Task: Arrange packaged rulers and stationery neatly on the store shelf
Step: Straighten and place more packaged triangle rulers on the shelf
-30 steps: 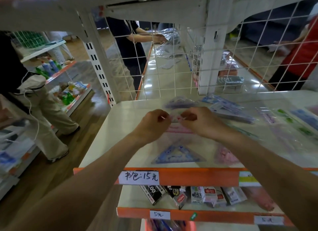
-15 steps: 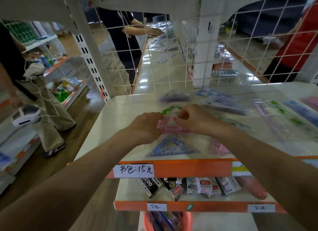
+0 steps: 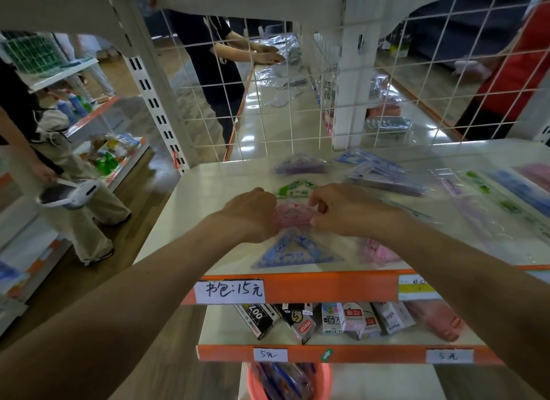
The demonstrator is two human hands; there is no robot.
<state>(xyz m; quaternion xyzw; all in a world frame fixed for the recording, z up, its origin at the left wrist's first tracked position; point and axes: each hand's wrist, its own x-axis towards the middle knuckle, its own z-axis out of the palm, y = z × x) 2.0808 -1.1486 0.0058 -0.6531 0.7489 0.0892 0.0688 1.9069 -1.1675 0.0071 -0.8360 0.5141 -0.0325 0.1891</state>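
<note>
The left hand (image 3: pixel 253 212) and right hand (image 3: pixel 345 209) pinch a pink ruler pack (image 3: pixel 293 216); the price tag (image 3: pixel 229 291) below reads "书包:15元".

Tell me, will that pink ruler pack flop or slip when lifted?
Probably stiff: the pink ruler pack lies flat between the left hand and right hand pinching its ends. Its glossy clear wrapper looks slippery. Thin, so likely light.

Your left hand (image 3: pixel 253 213) and right hand (image 3: pixel 345 210) grip a pink ruler packet (image 3: pixel 293 216) on the shelf (image 3: pixel 190 197); a blue set-square packet (image 3: pixel 294 250) lies at its six o'clock.
</note>
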